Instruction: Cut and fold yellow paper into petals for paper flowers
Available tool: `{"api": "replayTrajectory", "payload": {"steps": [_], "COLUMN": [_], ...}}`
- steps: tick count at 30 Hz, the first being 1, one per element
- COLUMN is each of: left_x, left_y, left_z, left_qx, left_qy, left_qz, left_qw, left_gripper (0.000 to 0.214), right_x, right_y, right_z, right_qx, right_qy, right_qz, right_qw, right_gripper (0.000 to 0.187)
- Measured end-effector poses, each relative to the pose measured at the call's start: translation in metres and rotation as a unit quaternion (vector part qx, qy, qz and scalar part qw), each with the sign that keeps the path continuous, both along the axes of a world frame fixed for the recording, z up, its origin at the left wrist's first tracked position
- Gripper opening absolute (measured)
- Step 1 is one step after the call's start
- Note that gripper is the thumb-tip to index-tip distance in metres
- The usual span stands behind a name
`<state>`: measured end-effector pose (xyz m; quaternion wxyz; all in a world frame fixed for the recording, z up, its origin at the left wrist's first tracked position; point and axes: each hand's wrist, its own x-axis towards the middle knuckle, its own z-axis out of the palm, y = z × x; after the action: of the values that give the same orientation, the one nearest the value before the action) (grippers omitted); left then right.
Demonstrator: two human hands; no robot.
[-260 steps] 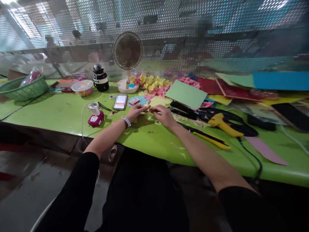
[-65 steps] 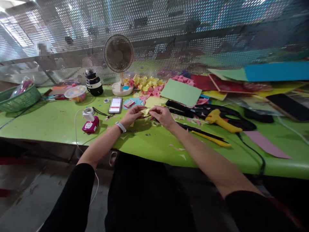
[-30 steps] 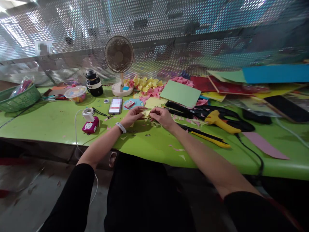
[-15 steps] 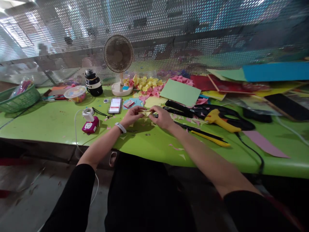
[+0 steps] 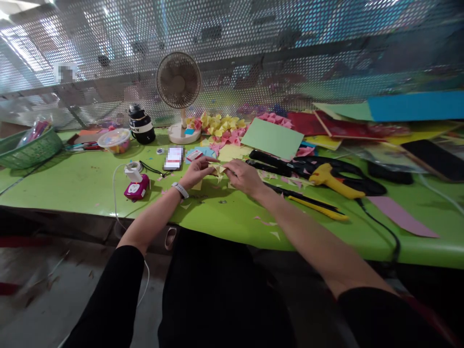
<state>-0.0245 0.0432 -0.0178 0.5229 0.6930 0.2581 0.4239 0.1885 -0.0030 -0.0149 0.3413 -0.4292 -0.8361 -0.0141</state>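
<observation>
Both hands meet over the middle of the green table (image 5: 83, 181). My left hand (image 5: 196, 172), with a white band on its wrist, pinches one side of a small folded yellow paper piece (image 5: 218, 169). My right hand (image 5: 243, 176) pinches the other side of the same piece. The paper is held just above the table top. Small yellow and pink paper scraps (image 5: 266, 223) lie under and around the hands. Beyond them sits a pile of folded yellow and pink paper shapes (image 5: 222, 126).
A yellow glue gun (image 5: 335, 181) with black cord, black scissors (image 5: 277, 163) and a yellow-black knife (image 5: 319, 208) lie to the right. A fan (image 5: 178, 92), black bottle (image 5: 141, 124), plastic bowl (image 5: 116, 140), green basket (image 5: 29, 150), pink device (image 5: 136, 187) and coloured paper sheets (image 5: 272, 139) stand around.
Both hands have stayed at the same spot, their fingers shifting on the yellow paper piece. The view has wobbled slightly.
</observation>
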Motion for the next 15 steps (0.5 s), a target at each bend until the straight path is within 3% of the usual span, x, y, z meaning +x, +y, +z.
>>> {"api": "replayTrajectory", "payload": {"steps": [10,15], "left_x": [0.0009,0.0019], "left_y": [0.0009,0.0048], "left_z": [-0.0018,-0.0054], "left_qx": [0.057,0.235], "left_qy": [0.03,0.076], "left_qz": [0.006,0.098], "left_qw": [0.998,0.964], "left_gripper": [0.048,0.031], "right_x": [-0.004,-0.0053], "right_y": [0.0003,-0.0014], "right_z": [-0.0012,-0.0009], "right_qx": [0.045,0.062], "right_qy": [-0.075,-0.068], "right_qz": [-0.042,-0.068], "right_qw": [0.995,0.993], "right_gripper": [0.027,0.028]}}
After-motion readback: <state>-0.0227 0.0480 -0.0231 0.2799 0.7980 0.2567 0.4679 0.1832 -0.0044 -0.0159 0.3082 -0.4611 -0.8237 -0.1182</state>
